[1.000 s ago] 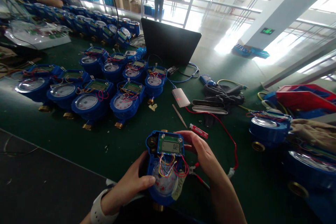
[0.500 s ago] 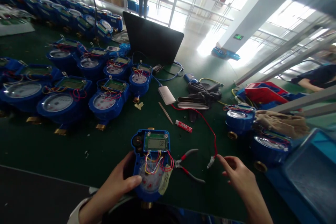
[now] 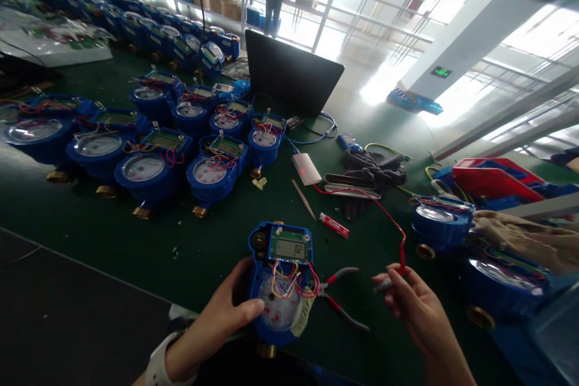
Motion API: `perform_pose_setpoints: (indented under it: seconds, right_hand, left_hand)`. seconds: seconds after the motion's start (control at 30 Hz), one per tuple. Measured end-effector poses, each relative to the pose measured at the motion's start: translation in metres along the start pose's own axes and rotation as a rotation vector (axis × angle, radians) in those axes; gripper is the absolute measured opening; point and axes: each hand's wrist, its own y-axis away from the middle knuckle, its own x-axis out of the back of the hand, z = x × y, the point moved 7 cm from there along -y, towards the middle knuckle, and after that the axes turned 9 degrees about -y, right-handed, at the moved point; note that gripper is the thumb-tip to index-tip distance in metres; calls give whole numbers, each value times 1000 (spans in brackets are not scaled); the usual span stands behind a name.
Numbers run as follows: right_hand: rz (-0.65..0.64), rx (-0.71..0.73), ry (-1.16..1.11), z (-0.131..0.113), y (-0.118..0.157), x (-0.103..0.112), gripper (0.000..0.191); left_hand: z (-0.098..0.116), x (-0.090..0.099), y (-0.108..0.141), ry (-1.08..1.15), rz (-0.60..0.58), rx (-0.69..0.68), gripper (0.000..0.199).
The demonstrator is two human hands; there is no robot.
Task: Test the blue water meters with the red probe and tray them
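My left hand [image 3: 233,307] grips the left side of a blue water meter [image 3: 279,307], its thumb on the dial's edge. The meter's small display [image 3: 290,248] reads about 0.2, and thin coloured wires loop between it and the dial. In my right hand [image 3: 414,298], the fingers are closed on the end of a red cable [image 3: 403,241] with a greyish connector [image 3: 383,284]. That cable runs back to a white box [image 3: 306,169] with a small red light. Pliers [image 3: 346,298] with red and grey handles lie open between the meter and my right hand, jaws partly hidden by the meter.
Several more water meters [image 3: 210,172] stand at the left, and two [image 3: 441,220] at the right beside a blue bin [image 3: 552,325]. A laptop [image 3: 292,72] stands behind. A red glue tube [image 3: 334,225], a thin stick [image 3: 303,199] and a dark cloth [image 3: 373,169] lie mid-table.
My right hand has taken hold of the red cable's end and lifted it slightly. The view has turned a little left. My left hand still holds the meter.
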Motion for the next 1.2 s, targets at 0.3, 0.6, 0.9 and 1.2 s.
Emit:
perform_pose_setpoints:
  seconds: [0.3, 0.6, 0.9, 1.2]
  right_hand:
    - [-211, 93, -266, -30, 23, -50, 33]
    - [-384, 332, -198, -48, 38, -84, 18]
    - [-306, 229, -50, -36, 34, -82, 31]
    - [4, 112, 570, -26, 19, -36, 67]
  left_hand:
    - [18, 4, 7, -51, 164, -160, 98]
    - [35, 10, 9, -214, 166, -290, 77]
    - [66, 13, 17, -496, 355, -464, 48]
    - [116, -14, 53, -971, 454, -947, 16]
